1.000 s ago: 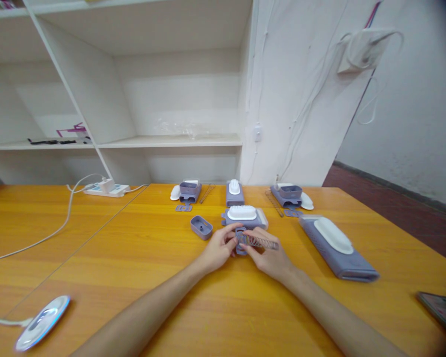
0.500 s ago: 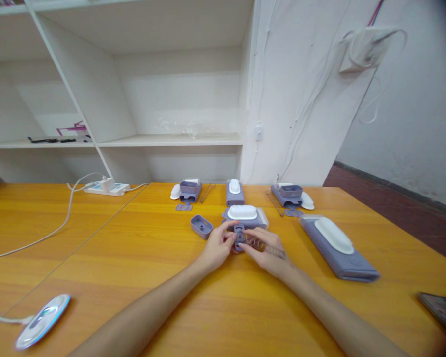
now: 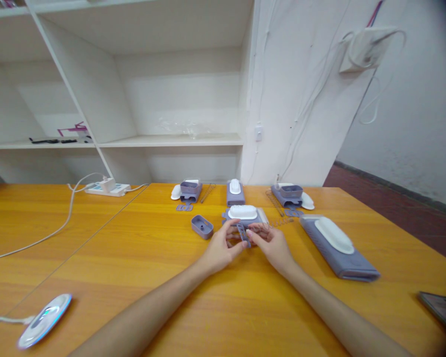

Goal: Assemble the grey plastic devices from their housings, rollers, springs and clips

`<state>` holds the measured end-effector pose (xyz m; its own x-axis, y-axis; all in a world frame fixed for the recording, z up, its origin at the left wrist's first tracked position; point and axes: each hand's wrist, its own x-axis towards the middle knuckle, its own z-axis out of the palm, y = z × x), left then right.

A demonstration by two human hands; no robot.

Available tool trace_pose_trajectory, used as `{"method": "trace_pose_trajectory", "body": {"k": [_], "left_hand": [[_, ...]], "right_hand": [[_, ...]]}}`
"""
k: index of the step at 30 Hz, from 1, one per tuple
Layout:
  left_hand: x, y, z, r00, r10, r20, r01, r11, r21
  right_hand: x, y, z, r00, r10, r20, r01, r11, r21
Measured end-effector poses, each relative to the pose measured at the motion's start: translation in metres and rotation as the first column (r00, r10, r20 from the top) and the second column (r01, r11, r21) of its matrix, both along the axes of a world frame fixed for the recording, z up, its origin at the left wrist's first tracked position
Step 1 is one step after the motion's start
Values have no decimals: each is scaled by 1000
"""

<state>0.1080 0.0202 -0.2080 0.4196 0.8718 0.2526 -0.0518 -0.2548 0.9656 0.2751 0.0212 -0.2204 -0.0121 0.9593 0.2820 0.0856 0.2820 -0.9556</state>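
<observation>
Both hands meet just above the orange table (image 3: 223,307), in front of a purple device with a white top (image 3: 243,214). My left hand (image 3: 220,248) pinches a small flat purple plastic piece (image 3: 242,233) between thumb and fingers. Fingers of my right hand (image 3: 273,246) are closed on a thin metal coil spring (image 3: 277,224), which stretches from the purple piece out to the right. A small open purple tray (image 3: 201,226) lies just left of my left hand.
A long purple device with a white pad (image 3: 336,245) lies to the right. More purple and white parts (image 3: 189,191) (image 3: 235,192) (image 3: 292,195) line the far table edge. A power strip with cable (image 3: 106,188) sits far left, a round glowing disc (image 3: 43,320) near left, a dark phone (image 3: 442,307) far right.
Both hands lifted slightly and moved away from me. The purple piece turned more upright, and the spring now points up to the right instead of lying level across my right hand.
</observation>
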Motion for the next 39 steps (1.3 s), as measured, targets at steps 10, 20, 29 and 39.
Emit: {"method": "trace_pose_trajectory", "body": {"k": [10,20,29,39], "left_hand": [[2,-5,5,957,240,-161,-197,950,243],[-5,-2,-9,830,474,-293,-297,822,486],[-6,1,-19,685,563,-462,-237,772,590],[-10,2,-15,741,587,-326,-276,709,649]], "right_hand": [[-5,-4,9,996,-39,-77,35,998,-48],[-22,-17,5,987,19,157,-16,1000,-18],[-9,-5,4,998,-63,10,63,998,11],[-10,-8,4,993,97,-69,-101,993,-64]]}}
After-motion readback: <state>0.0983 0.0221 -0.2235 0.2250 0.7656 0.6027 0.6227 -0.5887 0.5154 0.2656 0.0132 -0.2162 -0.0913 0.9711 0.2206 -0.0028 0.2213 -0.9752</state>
